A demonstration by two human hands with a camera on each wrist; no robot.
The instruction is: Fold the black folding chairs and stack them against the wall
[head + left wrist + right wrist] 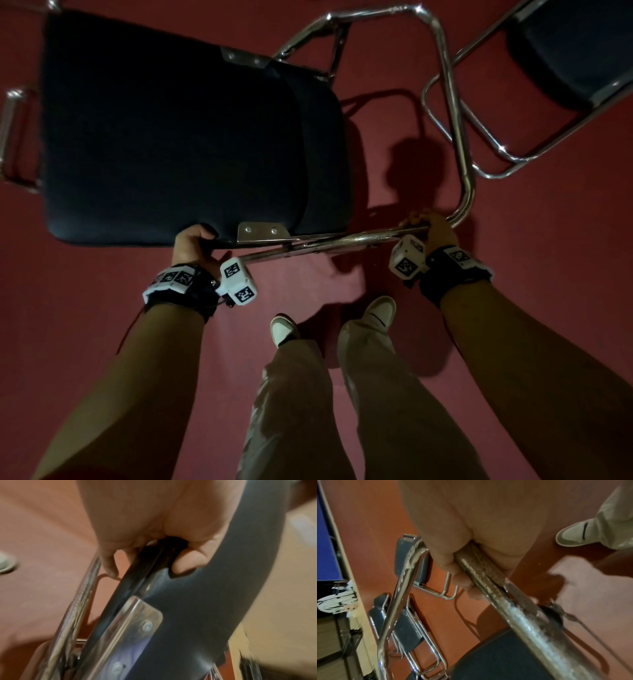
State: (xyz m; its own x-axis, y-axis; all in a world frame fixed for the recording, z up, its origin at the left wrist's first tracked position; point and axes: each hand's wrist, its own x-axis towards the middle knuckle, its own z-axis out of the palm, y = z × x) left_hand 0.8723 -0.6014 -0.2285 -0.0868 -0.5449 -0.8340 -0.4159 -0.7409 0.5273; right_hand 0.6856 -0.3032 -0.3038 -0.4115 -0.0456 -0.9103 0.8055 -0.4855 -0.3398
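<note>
A black padded folding chair (pixel 171 137) with a chrome tube frame (pixel 455 113) hangs flat above the red floor, folded with seat and back overlapping. My left hand (pixel 191 243) grips the near edge of the black cushion (pixel 197 601), thumb on the pad, beside a metal bracket (pixel 135 626). My right hand (pixel 430 228) is wrapped round the chrome tubes (pixel 496 588) near the frame's bend. A second black chair (pixel 568 51) stands at the upper right.
Red floor (pixel 531 257) all around. My feet in pale shoes (pixel 378 310) stand just behind the chair. The right wrist view shows several more chrome-and-black chairs (pixel 407 626) lined along a cream wall base (pixel 361 635). Another chrome frame (pixel 15 137) shows at the left edge.
</note>
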